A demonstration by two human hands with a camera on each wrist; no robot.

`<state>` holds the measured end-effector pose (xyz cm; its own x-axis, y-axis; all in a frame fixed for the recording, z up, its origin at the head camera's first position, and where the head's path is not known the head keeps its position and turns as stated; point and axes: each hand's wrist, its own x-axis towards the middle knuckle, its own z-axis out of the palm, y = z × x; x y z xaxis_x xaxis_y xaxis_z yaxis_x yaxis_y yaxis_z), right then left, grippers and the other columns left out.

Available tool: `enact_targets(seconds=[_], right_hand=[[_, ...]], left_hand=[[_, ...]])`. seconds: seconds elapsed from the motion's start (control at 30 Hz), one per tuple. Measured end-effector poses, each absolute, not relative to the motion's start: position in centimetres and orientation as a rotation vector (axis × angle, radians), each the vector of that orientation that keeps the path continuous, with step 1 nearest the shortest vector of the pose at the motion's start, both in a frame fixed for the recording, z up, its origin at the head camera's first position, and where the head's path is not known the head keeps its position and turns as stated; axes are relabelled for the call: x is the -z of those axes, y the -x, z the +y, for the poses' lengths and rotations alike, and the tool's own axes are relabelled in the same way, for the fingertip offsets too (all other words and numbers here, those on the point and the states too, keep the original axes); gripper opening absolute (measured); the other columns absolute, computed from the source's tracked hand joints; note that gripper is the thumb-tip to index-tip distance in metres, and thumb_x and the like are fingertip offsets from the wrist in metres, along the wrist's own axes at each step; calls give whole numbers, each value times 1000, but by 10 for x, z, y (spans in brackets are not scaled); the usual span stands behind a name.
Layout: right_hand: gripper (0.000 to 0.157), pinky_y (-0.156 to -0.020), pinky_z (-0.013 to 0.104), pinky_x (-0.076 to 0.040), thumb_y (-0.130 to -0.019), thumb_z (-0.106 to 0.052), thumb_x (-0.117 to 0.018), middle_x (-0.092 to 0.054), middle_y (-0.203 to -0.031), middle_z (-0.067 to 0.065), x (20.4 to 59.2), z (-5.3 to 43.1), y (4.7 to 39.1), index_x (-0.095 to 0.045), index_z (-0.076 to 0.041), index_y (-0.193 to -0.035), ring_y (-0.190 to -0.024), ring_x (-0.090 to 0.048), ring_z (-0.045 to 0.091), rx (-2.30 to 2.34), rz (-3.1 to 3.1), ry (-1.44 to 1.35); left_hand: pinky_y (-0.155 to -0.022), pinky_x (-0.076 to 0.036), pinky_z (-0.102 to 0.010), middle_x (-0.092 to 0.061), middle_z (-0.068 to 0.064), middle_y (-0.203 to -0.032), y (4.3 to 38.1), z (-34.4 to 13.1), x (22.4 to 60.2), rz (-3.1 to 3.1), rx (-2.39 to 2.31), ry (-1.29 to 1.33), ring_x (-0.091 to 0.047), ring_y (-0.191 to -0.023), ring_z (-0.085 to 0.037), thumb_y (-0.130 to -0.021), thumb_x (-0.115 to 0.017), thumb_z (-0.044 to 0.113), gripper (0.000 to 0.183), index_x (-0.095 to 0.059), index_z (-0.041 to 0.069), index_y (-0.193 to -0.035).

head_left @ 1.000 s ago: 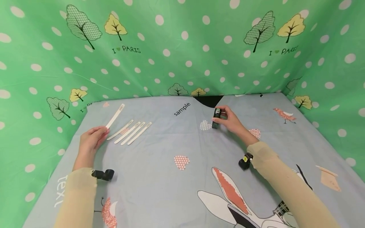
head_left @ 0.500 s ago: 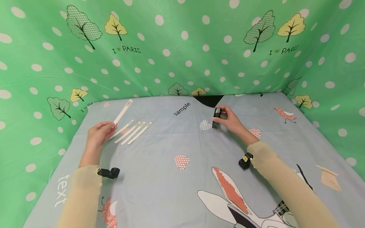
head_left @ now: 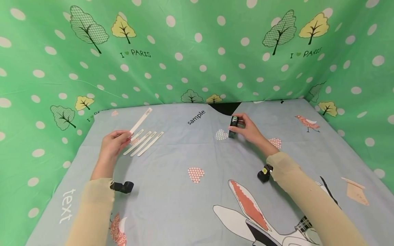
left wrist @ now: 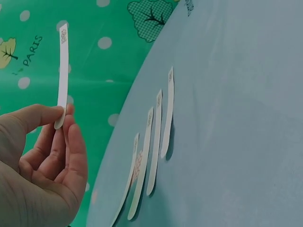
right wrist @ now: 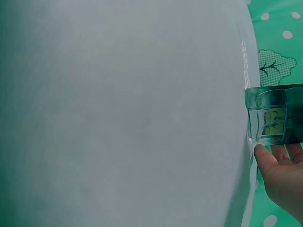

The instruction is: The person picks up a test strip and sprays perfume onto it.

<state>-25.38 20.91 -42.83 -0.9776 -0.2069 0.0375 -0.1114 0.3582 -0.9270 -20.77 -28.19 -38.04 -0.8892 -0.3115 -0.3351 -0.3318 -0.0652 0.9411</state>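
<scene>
My left hand [head_left: 115,145] pinches the lower end of a white paper perfume test strip [head_left: 141,121] between thumb and fingers. In the left wrist view the held strip [left wrist: 63,71] points up, with small print at its top. Several matching test strips [left wrist: 154,146] lie side by side on the cloth, to the right of that hand. My right hand [head_left: 252,131] grips a dark green glass perfume bottle [head_left: 233,128] with a silvery top. The right wrist view shows the bottle's clear thick glass end [right wrist: 265,116]; whether it touches the cloth I cannot tell.
A grey-blue printed cloth [head_left: 166,191] covers the table, with hearts, birds and a rabbit printed on it. A green dotted curtain [head_left: 197,51] stands behind and along both sides. Black wrist cameras [head_left: 123,187] are strapped at both cuffs.
My left hand has moved right and slightly away with its test strip, now over the near part of the leftmost lying strip. The right hand and perfume bottle have stayed put.
</scene>
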Motion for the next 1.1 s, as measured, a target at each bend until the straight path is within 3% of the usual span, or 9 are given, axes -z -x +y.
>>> enact_targets(seconds=[0.33,0.73,1.1], right_hand=[[62,-111,57,-40,-96,-8,-65,-40,-139,31,406,202,241,-33,4,-148,-136,-43,47,1714,2479,290],[60,-109,53,-43,-95,-15,-68,-44,-138,25,429,210,254,-38,-5,-146,-135,-47,41,1715,2514,287],[63,-106,48,-47,-94,-26,-71,-47,-133,20,429,210,252,-41,-6,-145,-132,-48,42,1731,2536,337]], left_hand=[[-76,-59,-16,-67,11,-85,207,-269,382,2202,-2071,694,-68,-80,-3,-91,-73,16,13,-64,13,-101],[-78,-59,-15,-66,13,-85,209,-258,385,2287,-1981,618,-66,-77,1,-92,-71,17,17,-63,10,-106],[-76,-60,-16,-68,13,-77,208,-252,390,2250,-2032,493,-69,-74,0,-93,-70,11,6,-65,11,-96]])
